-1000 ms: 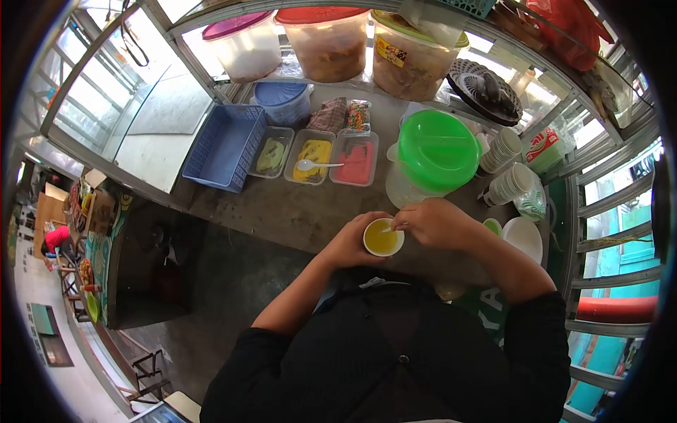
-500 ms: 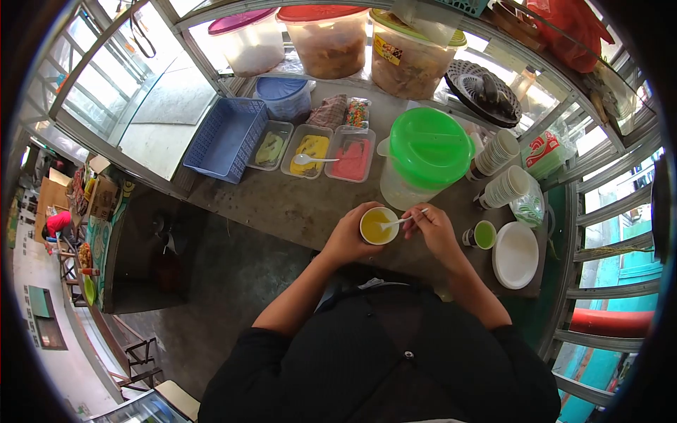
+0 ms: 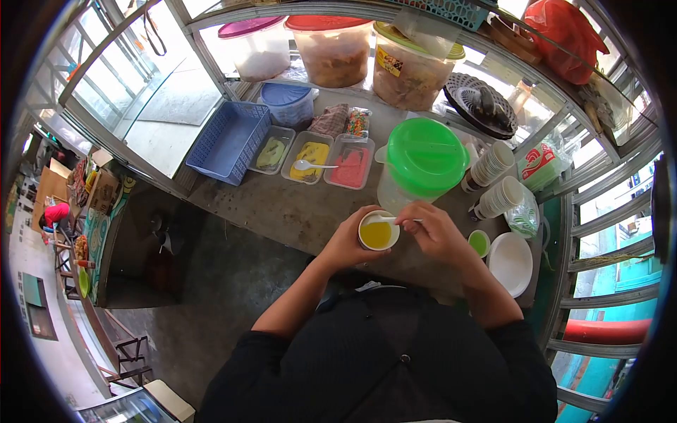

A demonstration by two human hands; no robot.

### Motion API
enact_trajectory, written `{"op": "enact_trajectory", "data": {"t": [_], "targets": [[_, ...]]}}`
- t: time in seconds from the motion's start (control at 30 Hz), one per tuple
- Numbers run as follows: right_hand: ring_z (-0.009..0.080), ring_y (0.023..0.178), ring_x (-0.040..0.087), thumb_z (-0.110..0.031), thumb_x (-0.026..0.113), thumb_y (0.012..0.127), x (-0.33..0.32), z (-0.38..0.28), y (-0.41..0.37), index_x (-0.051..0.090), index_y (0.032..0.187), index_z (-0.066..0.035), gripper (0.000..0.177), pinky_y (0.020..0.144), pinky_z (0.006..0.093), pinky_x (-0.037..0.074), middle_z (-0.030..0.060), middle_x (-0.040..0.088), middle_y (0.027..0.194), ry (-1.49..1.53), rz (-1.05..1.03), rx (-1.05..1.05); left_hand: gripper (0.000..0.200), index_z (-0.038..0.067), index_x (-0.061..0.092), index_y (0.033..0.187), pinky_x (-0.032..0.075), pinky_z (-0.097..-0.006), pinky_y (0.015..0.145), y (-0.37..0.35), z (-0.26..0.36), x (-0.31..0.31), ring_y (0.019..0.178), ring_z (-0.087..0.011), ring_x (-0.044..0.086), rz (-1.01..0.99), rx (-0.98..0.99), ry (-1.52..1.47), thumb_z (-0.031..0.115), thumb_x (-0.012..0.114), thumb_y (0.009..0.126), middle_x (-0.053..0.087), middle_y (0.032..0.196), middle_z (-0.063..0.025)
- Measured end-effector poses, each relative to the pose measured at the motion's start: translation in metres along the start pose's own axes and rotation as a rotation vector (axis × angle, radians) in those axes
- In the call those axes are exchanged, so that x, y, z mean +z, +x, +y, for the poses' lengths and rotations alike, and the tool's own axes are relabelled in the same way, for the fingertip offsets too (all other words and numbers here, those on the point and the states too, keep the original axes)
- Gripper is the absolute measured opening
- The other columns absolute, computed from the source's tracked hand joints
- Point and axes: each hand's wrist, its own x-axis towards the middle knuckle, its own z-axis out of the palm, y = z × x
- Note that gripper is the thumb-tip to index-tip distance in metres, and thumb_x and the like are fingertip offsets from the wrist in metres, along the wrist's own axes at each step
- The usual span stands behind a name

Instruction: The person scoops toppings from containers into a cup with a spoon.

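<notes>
My left hand [image 3: 344,243] is wrapped round a paper cup [image 3: 378,231] of yellow liquid, tilted slightly. Between the fingers of my right hand [image 3: 431,231] is the handle of a white spoon [image 3: 386,219], whose bowl lies at the cup's upper rim. Just beyond the cup stands a clear pitcher with a green lid [image 3: 427,156]. A cup of green liquid [image 3: 479,244] is to the right of my right hand. Farther off are open tubs of pink [image 3: 350,166], yellow [image 3: 311,156] and pale green [image 3: 271,153] paste; a second white spoon [image 3: 315,166] rests on the yellow one.
White plates [image 3: 510,264] and stacked paper cups [image 3: 493,166] are at the right. A blue basket [image 3: 229,141] sits at the left, large lidded tubs [image 3: 329,56] along the back. A person in red [image 3: 56,213] is far left.
The spoon has risen from the yellow liquid to the cup's rim, and my right hand has come closer to the cup. The camera view has shifted slightly.
</notes>
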Motion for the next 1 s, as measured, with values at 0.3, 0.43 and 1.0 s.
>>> {"op": "enact_trajectory", "data": {"t": [0.3,0.43,1.0], "targets": [[0.0338,0.093,0.066,-0.006,0.06,0.096,0.002,-0.006,0.004,0.066,0.101,-0.002,0.009,0.083,0.0413,0.052,0.0126,0.066,0.101,-0.057,-0.153,-0.087,0.079,0.004,0.051,0.136,0.048,-0.0321,0.098,-0.004,0.005,0.009,0.113,-0.0161,0.062,-0.061,-0.005,-0.025,0.016,0.092,0.07,0.064,0.12,-0.0089],[0.0342,0.091,0.066,-0.01,0.061,0.095,-0.009,-0.009,0.005,0.068,0.097,-0.002,0.011,0.084,0.0415,0.051,0.0126,0.068,0.098,-0.218,-0.149,-0.111,0.077,0.003,0.051,0.135,0.05,-0.0341,0.097,-0.005,0.006,0.011,0.112,-0.0216,0.064,-0.057,-0.007,-0.025,0.019,0.091,0.07,0.066,0.119,-0.0131],[0.036,0.094,0.065,-0.011,0.06,0.098,0.009,-0.005,0.011,0.062,0.104,0.0,0.013,0.082,0.0422,0.052,0.0152,0.065,0.105,-0.088,-0.042,-0.07,0.08,0.003,0.05,0.136,0.052,-0.0349,0.094,-0.003,0.008,0.014,0.109,-0.02,0.066,0.12,-0.023,-0.015,0.021,0.091,0.07,0.067,0.117,-0.0117]]}}
